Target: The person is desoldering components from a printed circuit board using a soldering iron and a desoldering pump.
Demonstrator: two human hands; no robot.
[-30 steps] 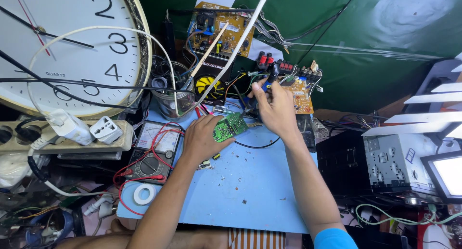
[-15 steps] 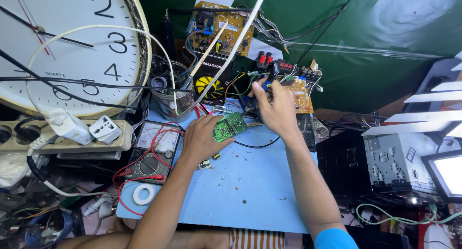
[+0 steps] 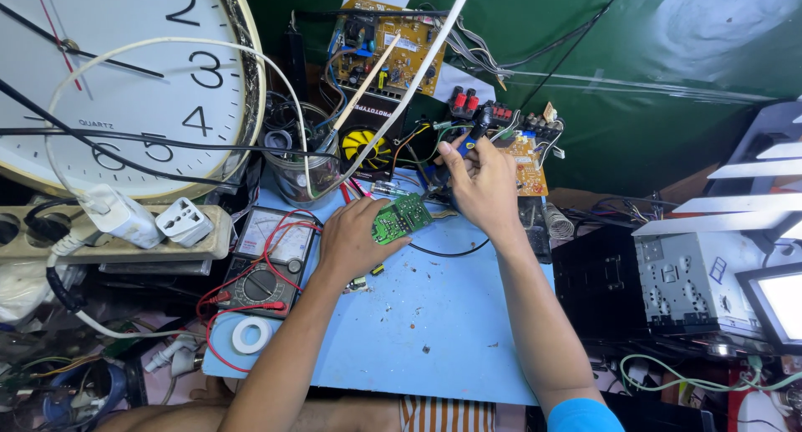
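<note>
Wall clock: large white face, leaning at far left behind loose white and black cables
Power strip: beige, below the clock; white plug and grey adapter seated in it
Multimeter: lies on the left edge of the blue mat, red leads looped around it; a roll of white tape sits just beside its lower end
Glass jar: behind the meter, tools and white rods standing in it
Left hand: resting on the mat, thumb and fingers pinching the left edge of the small green circuit board
Green board: held slightly raised and tilted at the mat's far edge, between the two hands, copper side up
Right hand: fingers curled around a dark, blue-handled tool; tip hidden, so I cannot tell if it is an iron or a probe
Orange board: just behind the right hand, wires and red terminals attached
Car stereo chassis: grey metal, far right, well apart from the work
Step, as judged: board steadied, tool being brought towards it
Next move, as judged: calls for a firm left-hand pinch and the tool tip lowered onto one chosen joint, clear of the black wire trailing under the board
</note>
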